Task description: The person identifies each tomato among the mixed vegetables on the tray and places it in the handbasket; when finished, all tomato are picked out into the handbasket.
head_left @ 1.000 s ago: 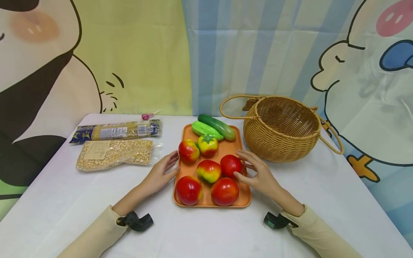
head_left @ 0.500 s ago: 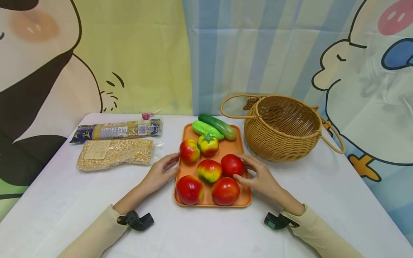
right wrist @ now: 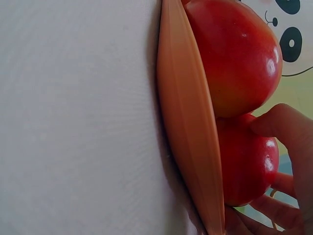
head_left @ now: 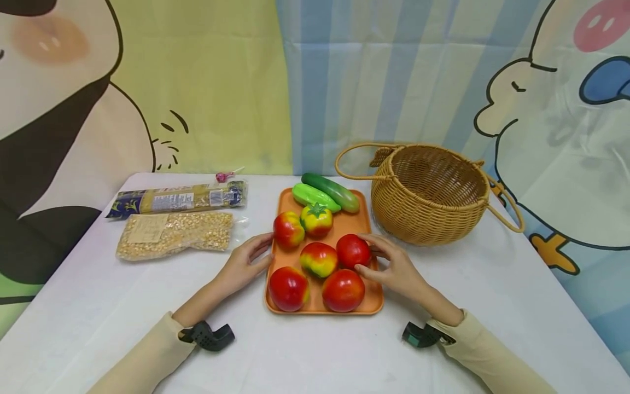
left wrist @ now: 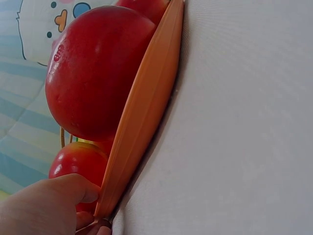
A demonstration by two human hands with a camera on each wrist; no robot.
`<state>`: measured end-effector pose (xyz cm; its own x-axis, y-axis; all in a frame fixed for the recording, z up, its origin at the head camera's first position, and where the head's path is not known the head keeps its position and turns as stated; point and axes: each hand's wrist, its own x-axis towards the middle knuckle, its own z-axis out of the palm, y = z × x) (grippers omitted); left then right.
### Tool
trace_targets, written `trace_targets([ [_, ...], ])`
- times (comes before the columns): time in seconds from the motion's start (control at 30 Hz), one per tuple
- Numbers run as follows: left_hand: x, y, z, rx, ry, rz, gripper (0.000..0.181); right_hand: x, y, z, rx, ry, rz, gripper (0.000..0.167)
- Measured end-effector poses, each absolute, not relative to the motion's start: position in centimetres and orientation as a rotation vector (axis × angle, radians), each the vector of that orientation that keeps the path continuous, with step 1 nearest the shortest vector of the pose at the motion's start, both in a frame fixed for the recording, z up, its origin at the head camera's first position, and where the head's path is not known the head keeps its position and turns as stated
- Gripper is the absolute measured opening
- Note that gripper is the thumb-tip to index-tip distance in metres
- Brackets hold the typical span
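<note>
Near corners: near-left fruit (head_left: 288, 290) and near-right fruit (head_left: 343, 291), both large and red, on an orange tray (head_left: 346, 221).
Right hand (head_left: 396, 271): thumb and fingers hold the red fruit (head_left: 353, 250) at the tray's right side.
Left hand (head_left: 246, 261): fingers bent at the tray's left rim; whether they grip it, I cannot tell.
Progress: the hold looks made, the lift not yet; the red fruit appears to rest on the tray.
Tray middle: centre fruit (head_left: 319, 260); beyond it, left fruit (head_left: 289, 230) beside leafy fruit (head_left: 317, 220).
Tray's far end: pale cucumber (head_left: 316, 198), then dark cucumber (head_left: 334, 192).
Far left: corn bag (head_left: 177, 236), noodle pack (head_left: 177, 200), lollipop (head_left: 225, 177).
Far right: wicker basket (head_left: 423, 221).
</note>
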<state>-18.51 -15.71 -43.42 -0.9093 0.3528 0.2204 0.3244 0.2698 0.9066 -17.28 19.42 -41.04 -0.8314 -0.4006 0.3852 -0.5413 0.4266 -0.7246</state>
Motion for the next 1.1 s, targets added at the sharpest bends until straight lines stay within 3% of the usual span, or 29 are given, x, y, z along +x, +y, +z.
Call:
trace_targets([
  [1.1,-18.48,-15.76,-43.41,0.675,2.508,1.707,0.052,-17.14,19.49,-40.15,0.737,-2.390,1.483,0.058],
])
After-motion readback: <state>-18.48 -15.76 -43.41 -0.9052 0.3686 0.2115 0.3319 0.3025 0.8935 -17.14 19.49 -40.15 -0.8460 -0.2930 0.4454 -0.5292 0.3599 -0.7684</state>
